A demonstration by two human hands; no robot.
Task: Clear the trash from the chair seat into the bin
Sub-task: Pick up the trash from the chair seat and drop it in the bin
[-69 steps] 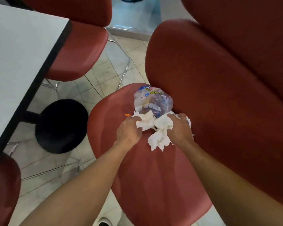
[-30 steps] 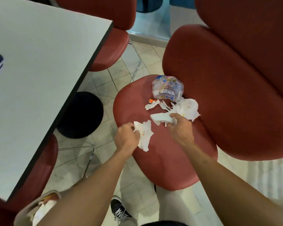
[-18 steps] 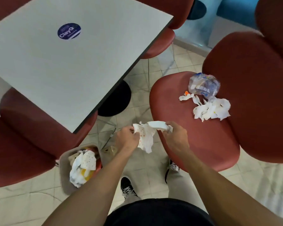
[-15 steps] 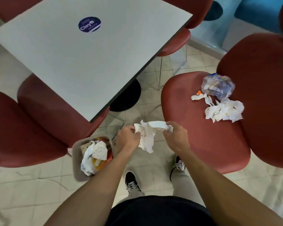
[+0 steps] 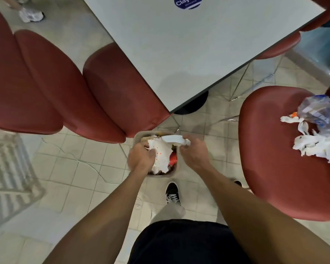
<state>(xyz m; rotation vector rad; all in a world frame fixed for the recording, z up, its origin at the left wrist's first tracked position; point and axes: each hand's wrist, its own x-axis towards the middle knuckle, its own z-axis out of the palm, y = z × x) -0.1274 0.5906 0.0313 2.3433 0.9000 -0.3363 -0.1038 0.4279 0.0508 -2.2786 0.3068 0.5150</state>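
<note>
Two bare forearms reach forward from a person in black shorts point(image 5: 187, 242), one black sneaker point(image 5: 172, 193) planted on the tiled floor point(image 5: 80, 168) between them. The left hand point(image 5: 140, 159) is curled closed, pinching a stained white napkin point(image 5: 160, 155) flecked with red spots. The right hand point(image 5: 193, 153), at 3 o'clock from the left, grips a folded white paper piece point(image 5: 174, 140) between thumb and fingertips. Both hands hold their scraps directly above a small beige bin point(image 5: 176, 169) standing on the floor; the napkin hangs down over its opening. Inside the bin, crumpled white paper and something orange-red show past the napkin, the rest hidden by the hands.

At 3 o'clock from the bin stands a red chair seat point(image 5: 278, 168), where trash remains: a heap of crumpled white tissues point(image 5: 316, 145), a white plastic fork point(image 5: 303, 127) just beside it, a torn white scrap point(image 5: 290, 119) with a small orange bit point(image 5: 294, 114) touching it, and a crushed clear plastic bag point(image 5: 320, 111) with blue print at the seat's far edge.

At 10 o'clock from the bin, red chair backs point(image 5: 55, 88) crowd close to it. At 12 o'clock a pale grey surface point(image 5: 189, 54) juts toward the viewer, bearing a round blue sticker point(image 5: 187, 2) at its far end, its black pedestal base point(image 5: 194, 103) partly visible underneath. At far 11 o'clock, another person's white shoe point(image 5: 30, 15) shows on the floor.
</note>
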